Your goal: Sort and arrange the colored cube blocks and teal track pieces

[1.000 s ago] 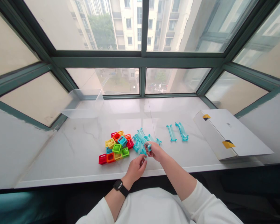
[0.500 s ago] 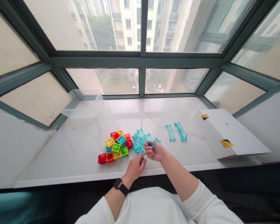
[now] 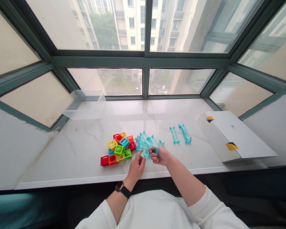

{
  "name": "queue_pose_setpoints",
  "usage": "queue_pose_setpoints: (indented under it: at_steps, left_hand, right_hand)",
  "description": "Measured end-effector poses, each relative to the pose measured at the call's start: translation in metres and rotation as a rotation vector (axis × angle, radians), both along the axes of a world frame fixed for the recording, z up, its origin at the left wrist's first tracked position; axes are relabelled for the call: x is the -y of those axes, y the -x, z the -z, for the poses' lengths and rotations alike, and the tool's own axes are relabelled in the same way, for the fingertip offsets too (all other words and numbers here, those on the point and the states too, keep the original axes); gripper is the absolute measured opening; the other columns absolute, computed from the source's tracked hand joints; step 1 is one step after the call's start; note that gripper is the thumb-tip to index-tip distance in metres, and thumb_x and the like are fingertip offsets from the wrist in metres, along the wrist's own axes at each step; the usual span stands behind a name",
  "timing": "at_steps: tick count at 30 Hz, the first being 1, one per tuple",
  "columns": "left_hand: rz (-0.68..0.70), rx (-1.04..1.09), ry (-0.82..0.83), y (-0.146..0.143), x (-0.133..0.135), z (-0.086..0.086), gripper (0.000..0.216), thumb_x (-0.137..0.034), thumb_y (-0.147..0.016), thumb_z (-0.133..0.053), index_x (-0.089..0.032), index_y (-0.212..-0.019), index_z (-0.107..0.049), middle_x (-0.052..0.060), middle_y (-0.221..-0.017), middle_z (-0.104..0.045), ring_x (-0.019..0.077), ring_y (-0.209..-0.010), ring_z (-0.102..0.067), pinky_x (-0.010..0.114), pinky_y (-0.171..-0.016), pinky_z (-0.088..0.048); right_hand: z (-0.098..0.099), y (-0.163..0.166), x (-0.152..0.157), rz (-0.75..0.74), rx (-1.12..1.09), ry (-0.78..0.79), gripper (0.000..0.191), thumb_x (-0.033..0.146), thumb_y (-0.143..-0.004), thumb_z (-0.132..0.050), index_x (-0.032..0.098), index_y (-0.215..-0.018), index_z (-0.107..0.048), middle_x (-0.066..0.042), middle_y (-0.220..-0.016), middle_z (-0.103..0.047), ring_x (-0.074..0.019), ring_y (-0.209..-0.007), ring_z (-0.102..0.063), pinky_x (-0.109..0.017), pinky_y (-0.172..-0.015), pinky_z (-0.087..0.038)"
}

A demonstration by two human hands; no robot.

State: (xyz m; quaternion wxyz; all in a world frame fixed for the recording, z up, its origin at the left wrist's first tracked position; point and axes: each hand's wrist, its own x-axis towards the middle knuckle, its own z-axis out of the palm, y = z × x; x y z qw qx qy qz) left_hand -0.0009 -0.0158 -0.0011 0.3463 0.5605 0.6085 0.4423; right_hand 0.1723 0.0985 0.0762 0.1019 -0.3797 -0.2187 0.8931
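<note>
A heap of clear blue plastic track pieces lies on the white marble sill, just beyond both hands. My right hand is closed around one clear blue track piece, which partly overlaps the heap in view. Beside it, my left hand has its index finger stretched towards the near edge of the heap, the thumb apart from it, and no piece shows in it. Left of the heap is a pile of coloured plastic blocks in red, orange, yellow, green and blue. Separate track pieces lie off to the right.
At the back left of the sill stands a clear plastic bin. A white box with yellow and black tabs occupies the right side. Green window frames close off the back, and the sill's front edge runs before my body.
My left hand has drawn away from my right hand, moving left and slightly forward to the heap. The right hand keeps its track piece and has shifted only a little.
</note>
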Motion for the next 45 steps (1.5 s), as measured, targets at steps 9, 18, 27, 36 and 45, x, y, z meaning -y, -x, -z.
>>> queue_pose_setpoints:
  at_steps: [9, 18, 27, 36, 45]
  left_hand:
    - [-0.028, -0.025, 0.04, -0.002, 0.0, 0.003, 0.032, -0.048, -0.103, -0.051, -0.021, -0.12, -0.056, 0.005, -0.092, -0.069, 0.0184, -0.07, -0.064, 0.032, -0.071, -0.05]
    - [-0.08, 0.05, 0.111, -0.003, -0.007, -0.003, 0.043, -0.062, -0.098, -0.055, -0.021, -0.086, -0.058, -0.001, -0.069, -0.063, 0.0159, -0.058, -0.059, 0.026, -0.056, -0.043]
    - [-0.094, 0.208, 0.165, -0.002, -0.005, 0.002, 0.059, -0.07, -0.096, -0.048, -0.019, -0.075, -0.066, 0.002, -0.058, -0.064, 0.015, -0.049, -0.057, 0.026, -0.051, -0.044]
    - [-0.159, 0.366, 0.207, -0.004, -0.008, 0.004, 0.062, -0.072, -0.095, -0.047, -0.016, -0.074, -0.068, 0.002, -0.055, -0.061, 0.0145, -0.047, -0.054, 0.025, -0.044, -0.04]
    - [-0.131, 0.329, 0.229, -0.005, -0.007, -0.001, 0.075, -0.079, -0.095, -0.042, -0.018, -0.06, -0.066, 0.004, -0.05, -0.06, 0.0138, -0.044, -0.053, 0.025, -0.044, -0.039]
  right_hand:
    - [-0.018, -0.005, 0.005, 0.043, 0.102, -0.321, 0.023, 0.037, -0.082, -0.062, 0.021, -0.071, -0.05, 0.009, -0.052, -0.037, -0.0071, -0.044, -0.037, -0.022, -0.045, -0.024]
    - [-0.023, -0.007, 0.013, -0.082, 0.151, -0.468, 0.023, 0.036, -0.083, -0.061, 0.02, -0.068, -0.054, 0.006, -0.055, -0.046, -0.0076, -0.041, -0.04, -0.023, -0.041, -0.026]
    - [-0.02, -0.007, 0.017, -0.24, 0.214, -0.567, 0.026, 0.035, -0.086, -0.06, 0.021, -0.065, -0.052, 0.005, -0.055, -0.048, -0.0081, -0.041, -0.045, -0.021, -0.038, -0.03]
    - [-0.023, -0.01, 0.018, -0.123, 0.121, -0.629, 0.03, 0.037, -0.085, -0.064, 0.022, -0.064, -0.048, 0.007, -0.054, -0.045, -0.0081, -0.044, -0.041, -0.022, -0.041, -0.031]
    - [-0.019, -0.025, 0.015, 0.05, 0.267, -0.794, 0.035, 0.052, -0.089, -0.066, 0.022, -0.078, -0.052, 0.006, -0.065, -0.056, -0.0096, -0.05, -0.056, -0.023, -0.048, -0.044]
